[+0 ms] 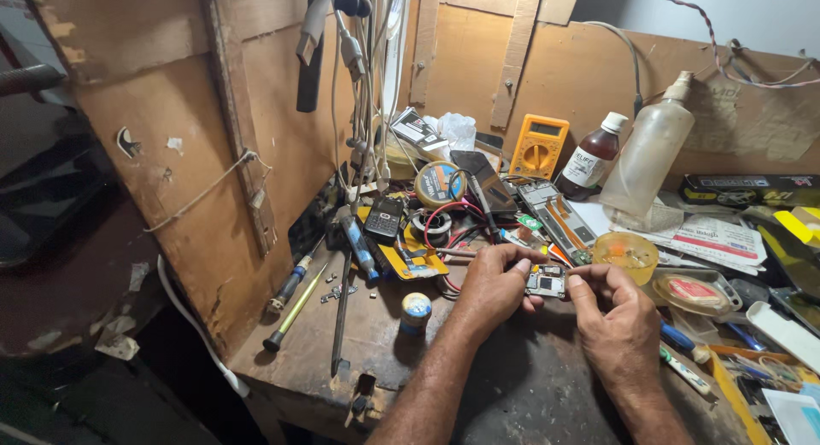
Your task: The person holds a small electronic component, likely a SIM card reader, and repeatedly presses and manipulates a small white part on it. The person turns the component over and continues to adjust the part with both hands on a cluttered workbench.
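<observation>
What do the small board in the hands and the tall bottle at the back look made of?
Board: likely circuit laminate with metal parts, judging by the grey shine. Bottle: probably translucent plastic, cloudy and matte.

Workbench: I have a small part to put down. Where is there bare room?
Bare wood lies in front of the left hand and right hand, toward the near edge of the workbench, right of the small round tin. Behind the hands, tools, wires and bottles crowd it.

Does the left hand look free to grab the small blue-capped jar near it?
Probably not: the left hand is pinching the small circuit board, though the jar stands close and unobstructed.
</observation>
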Action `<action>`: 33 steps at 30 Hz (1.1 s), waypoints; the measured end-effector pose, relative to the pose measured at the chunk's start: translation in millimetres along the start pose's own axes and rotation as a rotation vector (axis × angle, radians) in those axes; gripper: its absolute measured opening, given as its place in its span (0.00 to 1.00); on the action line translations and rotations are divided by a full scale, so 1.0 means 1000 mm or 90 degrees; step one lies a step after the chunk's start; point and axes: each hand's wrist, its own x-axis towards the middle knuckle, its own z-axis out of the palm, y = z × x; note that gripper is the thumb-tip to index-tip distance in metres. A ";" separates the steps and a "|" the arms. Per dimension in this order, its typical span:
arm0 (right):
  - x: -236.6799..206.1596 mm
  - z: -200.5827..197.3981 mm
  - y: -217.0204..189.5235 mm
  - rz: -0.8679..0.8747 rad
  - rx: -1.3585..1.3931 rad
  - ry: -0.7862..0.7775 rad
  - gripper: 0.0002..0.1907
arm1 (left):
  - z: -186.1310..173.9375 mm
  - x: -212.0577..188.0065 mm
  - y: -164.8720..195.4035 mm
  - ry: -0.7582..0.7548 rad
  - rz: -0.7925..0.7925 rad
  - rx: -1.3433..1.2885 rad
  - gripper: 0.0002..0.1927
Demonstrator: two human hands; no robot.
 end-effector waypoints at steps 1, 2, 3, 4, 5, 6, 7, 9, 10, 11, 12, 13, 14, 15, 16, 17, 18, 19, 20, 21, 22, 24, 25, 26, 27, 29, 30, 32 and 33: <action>0.000 0.000 0.000 -0.001 0.004 -0.002 0.09 | 0.000 0.000 0.000 -0.001 0.009 0.004 0.14; 0.000 0.000 0.000 -0.003 0.008 -0.004 0.09 | 0.000 0.000 0.000 -0.003 0.017 0.007 0.14; 0.000 0.000 0.001 0.000 0.010 -0.005 0.09 | 0.000 -0.001 0.001 0.003 0.013 0.007 0.14; 0.000 0.000 0.001 0.003 0.013 -0.006 0.09 | 0.000 -0.001 0.001 0.010 0.010 0.006 0.14; 0.001 0.000 0.001 0.005 0.015 -0.007 0.09 | 0.000 -0.001 0.002 0.015 0.007 0.006 0.14; 0.001 0.000 0.001 0.007 0.013 -0.008 0.09 | 0.000 -0.002 0.002 0.019 0.003 0.004 0.14; 0.000 0.000 0.001 0.007 0.012 -0.008 0.09 | 0.000 -0.002 0.002 0.023 0.001 0.003 0.14; 0.001 0.001 0.001 0.005 0.003 -0.007 0.09 | 0.000 -0.002 0.003 0.025 0.001 0.004 0.14; 0.001 0.001 0.001 0.002 -0.005 -0.006 0.09 | 0.000 -0.001 0.003 0.023 0.004 0.005 0.14; 0.000 0.001 0.001 -0.001 -0.012 -0.005 0.09 | 0.000 -0.002 0.003 0.021 0.007 0.007 0.14; 0.001 0.001 0.001 -0.003 -0.010 -0.005 0.09 | 0.000 -0.001 0.004 0.021 0.007 0.003 0.14; 0.001 0.001 0.000 -0.004 -0.007 -0.005 0.09 | 0.000 -0.002 0.004 0.022 0.008 0.000 0.14; 0.001 0.001 0.000 -0.005 -0.004 -0.004 0.09 | 0.000 -0.002 0.004 0.022 0.008 -0.004 0.14; 0.000 0.001 0.000 0.002 -0.016 -0.004 0.09 | 0.000 -0.002 0.004 0.026 0.006 -0.001 0.14; 0.000 0.000 0.000 0.010 -0.027 -0.004 0.09 | 0.000 -0.003 0.004 0.030 0.002 0.002 0.14; 0.000 0.000 0.000 0.017 -0.039 -0.004 0.09 | -0.001 -0.003 0.004 0.033 0.000 0.005 0.14; 0.000 0.000 0.000 0.012 -0.029 -0.005 0.09 | -0.001 -0.003 0.004 0.035 0.000 0.004 0.14; -0.001 0.000 0.000 0.008 -0.018 -0.005 0.09 | -0.001 -0.004 0.004 0.038 0.000 0.004 0.14; 0.000 0.001 0.000 0.003 -0.007 -0.006 0.09 | -0.001 -0.003 0.004 0.040 0.001 0.004 0.14; 0.000 0.001 0.001 0.004 0.004 -0.008 0.09 | -0.001 -0.003 0.004 0.037 0.005 0.006 0.14; 0.000 0.001 0.001 0.004 0.015 -0.011 0.09 | -0.001 -0.003 0.004 0.034 0.010 0.008 0.14; -0.001 0.002 0.002 0.009 0.023 -0.010 0.09 | 0.000 -0.003 0.004 0.029 0.019 0.010 0.14; -0.001 0.002 0.003 0.012 0.020 -0.007 0.09 | -0.001 -0.004 0.004 0.028 0.025 0.011 0.14; -0.001 0.002 0.003 0.015 0.017 -0.004 0.09 | -0.001 -0.004 0.004 0.028 0.032 0.011 0.14; -0.001 0.002 0.003 0.017 0.034 -0.006 0.09 | -0.001 -0.005 0.004 0.028 0.034 0.011 0.14; -0.001 0.003 0.003 0.023 0.069 -0.010 0.09 | -0.001 -0.006 0.004 0.028 0.039 0.012 0.14; -0.001 0.003 0.003 0.015 0.055 -0.011 0.09 | -0.001 -0.006 0.004 0.025 0.036 0.014 0.14; -0.001 0.003 0.003 0.001 0.028 -0.013 0.10 | -0.002 -0.007 0.004 0.021 0.030 0.019 0.14; 0.000 0.002 0.002 -0.010 0.011 -0.024 0.12 | -0.002 -0.007 0.003 0.023 0.030 0.011 0.14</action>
